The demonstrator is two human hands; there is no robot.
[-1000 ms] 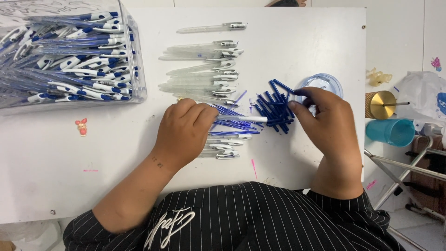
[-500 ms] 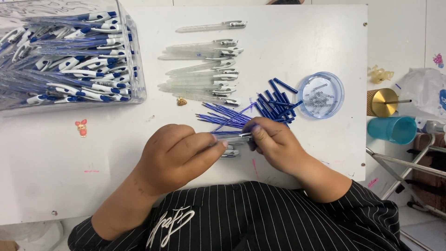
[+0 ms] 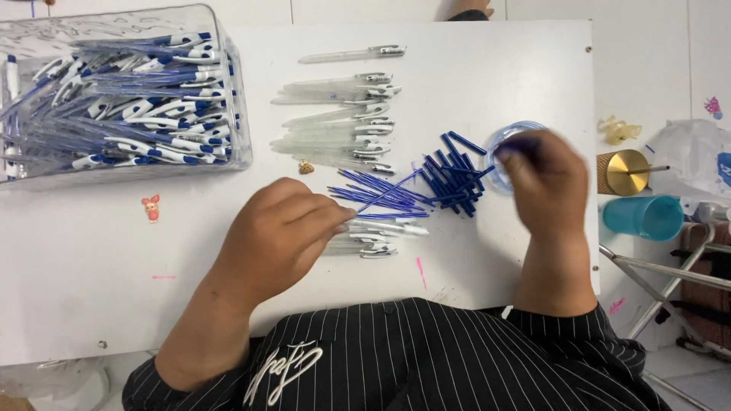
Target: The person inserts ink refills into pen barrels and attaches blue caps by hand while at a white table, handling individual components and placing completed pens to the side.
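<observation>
White tabletop, parts spread across it. Left hand (image 3: 278,236) pinches a clear pen barrel (image 3: 396,227) whose long axis runs left–right, open tip toward the right hand (image 3: 544,183) — blurred over the small blue dish (image 3: 504,144), its grip unreadable.

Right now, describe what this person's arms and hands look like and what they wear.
Both hands, left hand and right hand, are bare: no gloves, rings or watch visible. Forearms are uncovered. The black garment has thin white pinstripes and white script embroidery; the right hand is motion-blurred.

Head camera — steep downward, close over table (image 3: 495,68)
</observation>
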